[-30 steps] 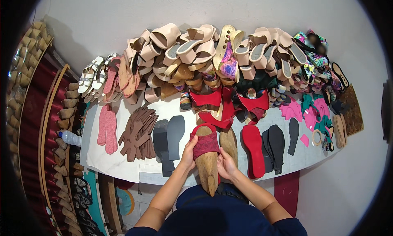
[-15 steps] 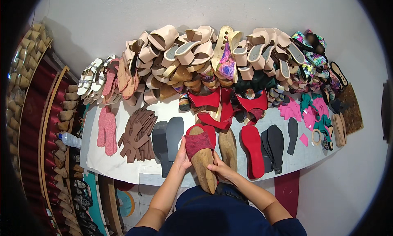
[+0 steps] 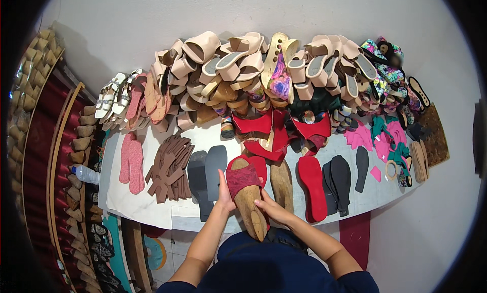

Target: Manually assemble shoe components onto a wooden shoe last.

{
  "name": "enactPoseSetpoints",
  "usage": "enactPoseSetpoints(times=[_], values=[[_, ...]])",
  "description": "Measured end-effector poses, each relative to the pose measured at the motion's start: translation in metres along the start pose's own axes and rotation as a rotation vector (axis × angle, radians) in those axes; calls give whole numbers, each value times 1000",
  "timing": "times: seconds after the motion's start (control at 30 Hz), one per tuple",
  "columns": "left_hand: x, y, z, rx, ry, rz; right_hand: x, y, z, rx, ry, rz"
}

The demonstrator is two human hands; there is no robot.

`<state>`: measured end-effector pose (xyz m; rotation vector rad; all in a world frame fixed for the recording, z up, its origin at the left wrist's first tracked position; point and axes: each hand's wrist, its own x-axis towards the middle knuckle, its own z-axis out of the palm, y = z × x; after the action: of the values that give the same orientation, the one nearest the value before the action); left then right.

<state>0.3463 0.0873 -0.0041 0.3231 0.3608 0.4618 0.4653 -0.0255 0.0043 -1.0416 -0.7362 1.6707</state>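
Looks to us like we're at the fitting stage: a dark red lace strap sits across the front of a wooden last, and our guess is that its placement is being checked. The last is held in front of our body at the near side of the table, narrow end tilted toward us. Our right hand is curled round its right side, thumb on the wood just below the strap and a fingertip poking out beside the lace, so that's a proper grip. Our left hand is by the left edge of the strap, thumb up and away from it; the other fingers are out of sight, so we can't tell how hard they're holding, if at all. There's a red sole showing behind the last, but whether it touches we can't say. Another last lies just right of it. As we see it, the next move calls for a steady right hand while the left evens up the strap, without dragging the lace askew.
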Motion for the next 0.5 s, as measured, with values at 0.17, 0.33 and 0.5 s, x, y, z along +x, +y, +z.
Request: enactPoseSetpoints(times=[0.17,0.33,0.5], values=[[-1,-5,-16,-66,98,91,-4,-2,-8,-435,-10,35],[-7,4,-15,-63,195,232,-20,12,19,-734,38,-187],[-5,18,-18,-54,298,350,-5,18,14,-464,29,-166]])
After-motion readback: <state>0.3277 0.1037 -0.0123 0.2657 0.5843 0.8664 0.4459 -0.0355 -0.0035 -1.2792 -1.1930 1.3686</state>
